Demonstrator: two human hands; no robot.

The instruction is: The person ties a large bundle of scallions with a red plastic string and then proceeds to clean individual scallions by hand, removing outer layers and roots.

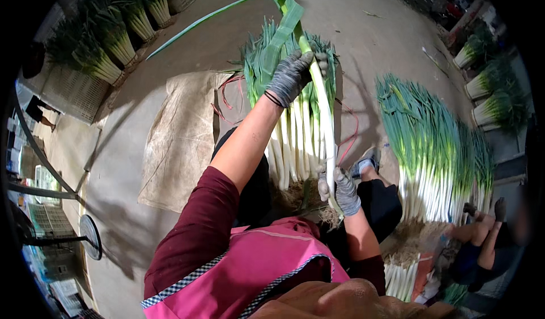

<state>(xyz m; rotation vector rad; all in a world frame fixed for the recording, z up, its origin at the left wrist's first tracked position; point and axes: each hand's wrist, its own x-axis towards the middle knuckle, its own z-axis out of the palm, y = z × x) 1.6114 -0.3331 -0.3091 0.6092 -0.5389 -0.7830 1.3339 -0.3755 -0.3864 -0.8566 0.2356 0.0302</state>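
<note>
A long green onion [322, 95] is held up at a slant in front of me, its white stalk down and its green leaves bent over at the top. My left hand [293, 75], in a dark grey glove with black bands at the wrist, grips it where green turns to white. Lower down, my right hand [345, 191] in a grey glove holds the white end just above the shaggy roots [330, 217]. Beneath and behind them lies a thick row of green onions [294, 144], with soil on their roots. Red twine [352, 133] trails beside that row.
A tan woven sheet [181, 140] lies on the concrete floor to the left. At right is a large pile of green onions [425, 157], near another person's gloved hand [500, 209]. Bundles [108, 67] stand at upper left. A round metal stand base [90, 236] is at left.
</note>
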